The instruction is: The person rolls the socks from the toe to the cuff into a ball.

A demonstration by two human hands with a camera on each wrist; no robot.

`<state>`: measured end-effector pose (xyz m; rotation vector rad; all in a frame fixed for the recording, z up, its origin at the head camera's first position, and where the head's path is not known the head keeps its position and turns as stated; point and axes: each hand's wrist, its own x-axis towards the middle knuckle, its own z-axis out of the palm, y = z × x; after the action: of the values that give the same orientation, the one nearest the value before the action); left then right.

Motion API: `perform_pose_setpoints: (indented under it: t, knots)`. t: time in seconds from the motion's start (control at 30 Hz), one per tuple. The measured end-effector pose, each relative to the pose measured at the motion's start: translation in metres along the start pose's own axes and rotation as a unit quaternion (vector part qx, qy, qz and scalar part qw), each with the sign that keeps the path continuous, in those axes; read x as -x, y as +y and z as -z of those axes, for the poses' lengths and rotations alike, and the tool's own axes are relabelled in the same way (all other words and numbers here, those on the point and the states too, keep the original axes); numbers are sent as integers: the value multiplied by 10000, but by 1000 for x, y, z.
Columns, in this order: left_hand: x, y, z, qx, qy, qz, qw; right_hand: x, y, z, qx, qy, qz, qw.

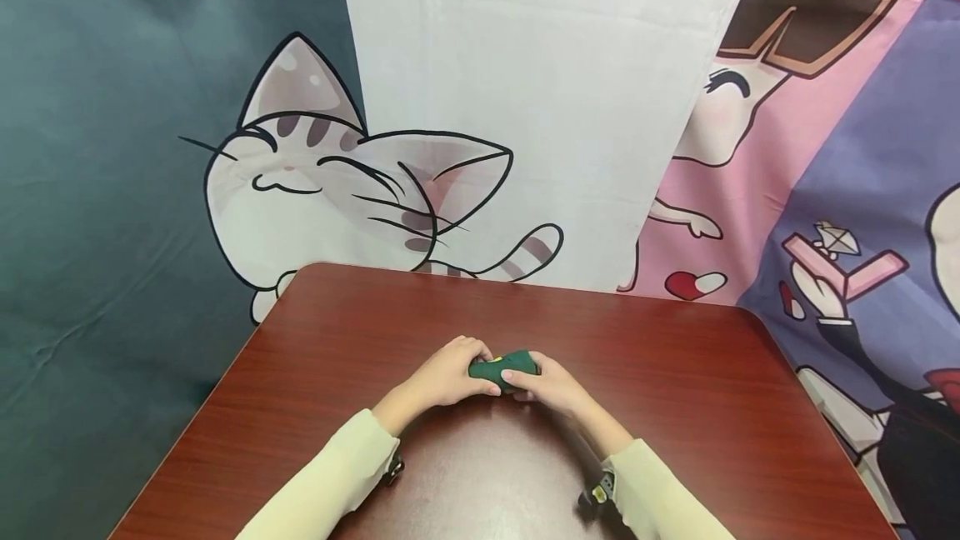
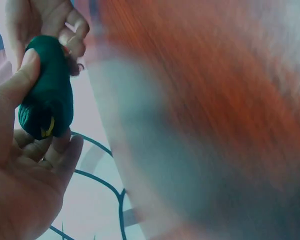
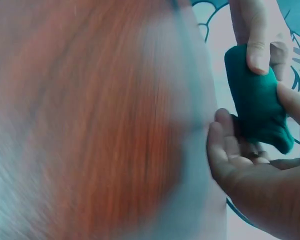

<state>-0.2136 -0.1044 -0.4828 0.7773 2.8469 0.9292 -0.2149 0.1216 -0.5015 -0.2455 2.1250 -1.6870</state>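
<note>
A rolled green sock [image 1: 517, 362] with a small yellow mark is held between both hands over the middle of the table. My left hand [image 1: 450, 373] grips its left end, the thumb lying along the near side. At the other end, my right hand [image 1: 558, 390] holds it with the thumb pressed on top and the fingers beneath. The left wrist view shows the sock [image 2: 52, 80] as a thick roll with a ribbed, open end and a yellow strip inside. Seen from the right wrist, the sock [image 3: 255, 100] has a loose corner sticking out near the right palm.
The reddish-brown wooden table [image 1: 360, 323] has rounded far corners. Behind it hangs a white cloth with a cartoon cat [image 1: 315, 190], and printed curtains stand to the left and right. Wrist cameras sit under both pale sleeves [image 1: 330, 473].
</note>
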Motion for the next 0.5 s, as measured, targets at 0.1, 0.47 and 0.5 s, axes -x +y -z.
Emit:
perform_pose_setpoints:
  t: [0.1, 0.47, 0.5]
  knots:
    - [3, 6, -1, 37, 125, -78, 9999, 6, 0, -1, -458, 94, 89, 9989]
    - [16, 28, 18, 607, -137, -113, 9980, 31, -9, 0, 353, 821, 691, 9936]
    - [16, 30, 19, 673, -194, -117, 9975, 34, -10, 0, 350, 860, 736, 9930]
